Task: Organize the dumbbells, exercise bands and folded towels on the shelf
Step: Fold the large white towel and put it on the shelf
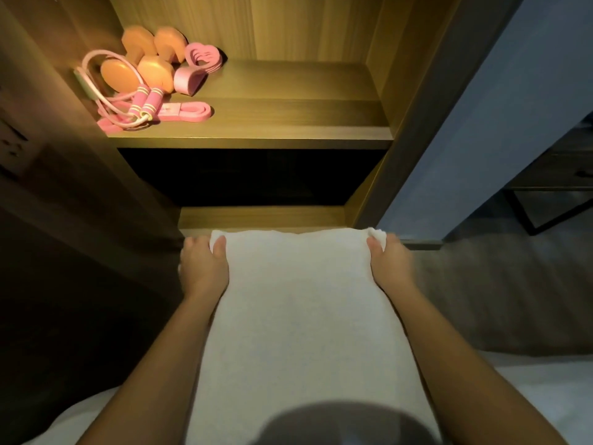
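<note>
A white towel [295,303] hangs stretched out in front of me, below the lit wooden shelf [288,130]. My left hand [203,268] pinches its top left corner and my right hand [390,263] pinches its top right corner, thumbs on the near face. At the shelf's left end lie two orange dumbbells [144,64], a pink skipping rope with striped handles [146,102], a flat pink exercise band [187,111], a pink loop band [187,79] and a pink heart-shaped band [205,56]. They sit in a loose pile, touching each other.
The shelf's right two thirds show bare wood. Below it is a dark compartment [250,178] and a lower wooden ledge [263,216]. A blue wall [481,123] and grey floor [500,293] lie to the right, with a dark metal-framed stand [552,200]. White bedding [545,393] spreads beneath my arms.
</note>
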